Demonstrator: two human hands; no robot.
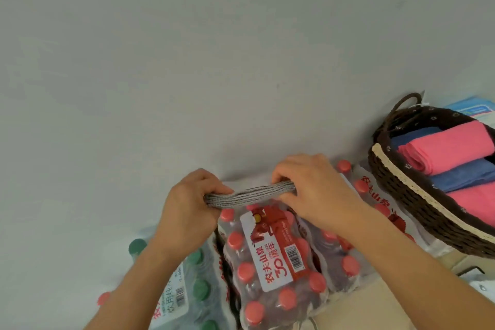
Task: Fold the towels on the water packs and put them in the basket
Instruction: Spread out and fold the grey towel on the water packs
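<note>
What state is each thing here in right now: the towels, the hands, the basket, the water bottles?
grey towel: folded into a narrow strip, stretched between both hands.
left hand: grips the towel's left end.
right hand: grips its right end.
basket: holds folded pink towels and blue towels.
red-capped water pack: sealed in plastic wrap.
green-capped water pack: wrapped, partly out of view.

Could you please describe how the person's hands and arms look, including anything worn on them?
The left hand and right hand are bare: no gloves, rings or watch show. The forearms are bare too, with no sleeve in view.
</note>
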